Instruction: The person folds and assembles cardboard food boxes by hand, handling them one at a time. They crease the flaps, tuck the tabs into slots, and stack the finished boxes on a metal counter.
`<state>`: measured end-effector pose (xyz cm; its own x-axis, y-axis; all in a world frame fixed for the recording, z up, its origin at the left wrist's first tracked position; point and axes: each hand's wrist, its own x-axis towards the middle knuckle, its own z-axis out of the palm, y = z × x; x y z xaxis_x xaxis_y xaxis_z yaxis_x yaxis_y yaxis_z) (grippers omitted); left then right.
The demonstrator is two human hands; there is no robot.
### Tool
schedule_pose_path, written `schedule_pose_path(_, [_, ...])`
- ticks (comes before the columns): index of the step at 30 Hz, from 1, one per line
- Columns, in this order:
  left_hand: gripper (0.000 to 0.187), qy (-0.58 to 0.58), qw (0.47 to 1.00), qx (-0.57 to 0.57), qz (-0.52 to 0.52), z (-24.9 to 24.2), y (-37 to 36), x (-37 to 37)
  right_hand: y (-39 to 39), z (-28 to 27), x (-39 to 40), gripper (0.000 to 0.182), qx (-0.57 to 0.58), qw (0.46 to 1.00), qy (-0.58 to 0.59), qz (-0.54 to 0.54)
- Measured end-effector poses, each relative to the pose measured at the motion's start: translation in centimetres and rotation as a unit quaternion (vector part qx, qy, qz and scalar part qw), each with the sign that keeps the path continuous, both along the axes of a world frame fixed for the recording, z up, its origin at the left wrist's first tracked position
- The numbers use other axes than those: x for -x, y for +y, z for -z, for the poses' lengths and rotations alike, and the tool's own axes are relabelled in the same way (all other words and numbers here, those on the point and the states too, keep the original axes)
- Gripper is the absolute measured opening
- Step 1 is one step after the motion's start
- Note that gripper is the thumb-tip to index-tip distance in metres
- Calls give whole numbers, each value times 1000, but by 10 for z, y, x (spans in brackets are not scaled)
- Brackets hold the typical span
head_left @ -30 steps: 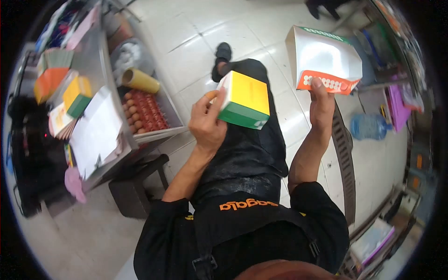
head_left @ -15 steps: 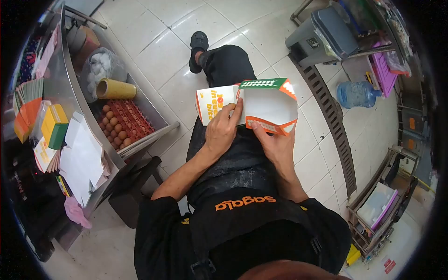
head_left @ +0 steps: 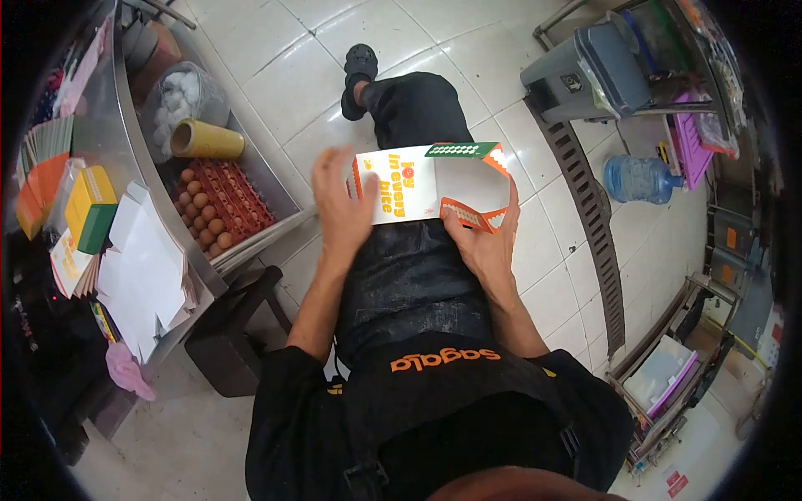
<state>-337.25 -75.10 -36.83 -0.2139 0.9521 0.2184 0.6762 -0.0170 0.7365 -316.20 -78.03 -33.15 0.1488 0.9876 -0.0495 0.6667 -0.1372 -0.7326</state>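
Observation:
A partly folded cardboard box [head_left: 403, 185], white with orange and green patterned edges, is held above my lap. Its printed lid panel lies to the left, and the open, white-lined tray part is on the right. My left hand [head_left: 344, 204] is at the lid's left end, thumb on the printed face, fingers raised and somewhat blurred beyond the edge. At the right end, my right hand [head_left: 487, 242] grips the box's lower right wall, its thumb on the orange patterned flap and its fingers behind the side.
On the left, a metal counter holds flat white cartons [head_left: 144, 263] and a yellow-green box [head_left: 90, 207]. An open drawer contains eggs [head_left: 200, 200] and a yellow roll [head_left: 207, 139]. A water bottle [head_left: 639, 179] and grey bin [head_left: 589, 71] are at right.
My left hand has moved left from the middle of the box to its left end, uncovering the lid's print. The right side of the box has drawn inward in my right hand.

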Motion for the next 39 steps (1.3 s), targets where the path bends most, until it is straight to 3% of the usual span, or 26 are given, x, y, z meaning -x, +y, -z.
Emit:
schedule_pose_path(1, [53,-1,999,14,-53,8,3,9,3,2,-1,87,-1,1000,16,-5])
schedule_pose_path(2, [53,-138,983,111,-46,3,4,16,5,4,-2,86,-2,999,32,-10])
schedule_pose_path(4, [55,-397,870,292,-29,-8,8,27,10,6,-1,86,1,999,50,-13])
schedule_pose_path(5, [57,-500,819,275,60,-7,7,28,12,5,0,86,5,999,51,-12])
schedule_pose_path(8, [61,-597,754,194,192,-19,-1,18,13,0,3,82,0,999,48,-7])
schedule_pose_path(9, [65,-675,668,191,251,-29,1,15,14,-1,4,80,-5,999,47,-5])
schedule_pose_path(12, [70,-713,581,160,358,-39,5,-3,13,9,-4,60,58,987,153,1])
schedule_pose_path(13, [73,-621,677,131,372,-42,4,-15,14,3,-5,51,71,976,207,5])
schedule_pose_path(14, [78,-516,763,98,378,-44,4,-25,13,6,-10,48,55,980,191,-6])
schedule_pose_path(16, [86,-384,833,78,391,-52,1,-31,12,16,-28,43,23,986,160,-32])
schedule_pose_path(19, [99,-326,849,26,416,-64,-6,-38,12,2,-38,45,17,968,248,-38])
schedule_pose_path(21, [94,-210,882,-59,419,-78,-13,-32,18,-16,-29,47,8,939,339,-47])
schedule_pose_path(25, [82,-209,899,-169,346,-112,-17,-10,50,-64,20,49,82,823,553,-103])
schedule_pose_path(26, [81,-204,910,-180,314,-120,-21,-2,65,-52,14,67,116,806,543,-206])
schedule_pose_path(29, [71,-144,935,-285,155,-143,-42,34,100,-78,62,54,68,794,562,-223])
schedule_pose_path(32, [55,-98,927,-361,-39,-160,-70,75,134,-129,117,53,150,740,563,-337])
schedule_pose_path(34, [39,93,925,-325,-176,-171,-96,115,158,-144,163,49,155,737,540,-375])
schedule_pose_path(37, [30,168,895,-246,-333,-165,-111,157,163,-194,246,40,118,758,496,-406])
schedule_pose_path(39, [30,208,903,-176,-333,-135,-111,173,164,-214,308,46,75,785,428,-441])
